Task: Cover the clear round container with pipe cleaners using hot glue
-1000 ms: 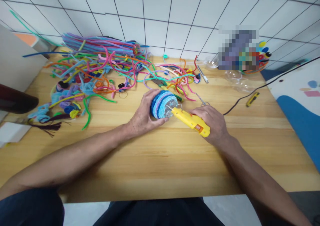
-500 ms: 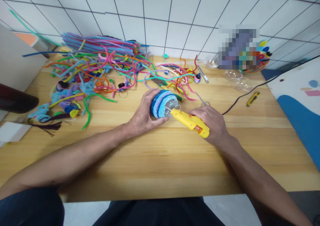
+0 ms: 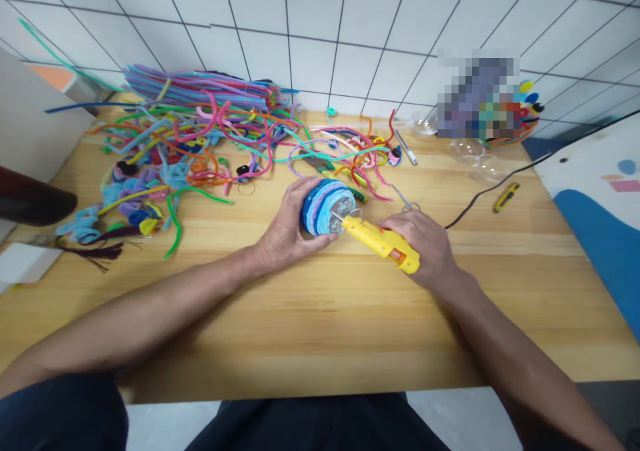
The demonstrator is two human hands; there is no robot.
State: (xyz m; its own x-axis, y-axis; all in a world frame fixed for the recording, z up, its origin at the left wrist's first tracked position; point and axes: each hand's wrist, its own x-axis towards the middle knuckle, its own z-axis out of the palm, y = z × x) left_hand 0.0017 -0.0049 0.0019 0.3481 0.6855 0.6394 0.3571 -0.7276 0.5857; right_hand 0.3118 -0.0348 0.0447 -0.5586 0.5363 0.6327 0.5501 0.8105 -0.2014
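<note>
Your left grip [image 3: 287, 230] clasps a blue-striped piece [image 3: 320, 208]. Right of that piece, your right grip [image 3: 424, 243] holds a glue gun [image 3: 375, 239].

A white tiled wall [image 3: 315, 11] with dark joints stands behind the pale wooden table [image 3: 530, 271]. Along the wall lies a long bundle of purple, blue and red fuzzy stems [image 3: 200, 91]. Clear round plastic shells [image 3: 467, 150] sit farther back than a yellow-and-black utility knife [image 3: 507, 198]. A dark cylinder [image 3: 35, 198] enters at left.
</note>
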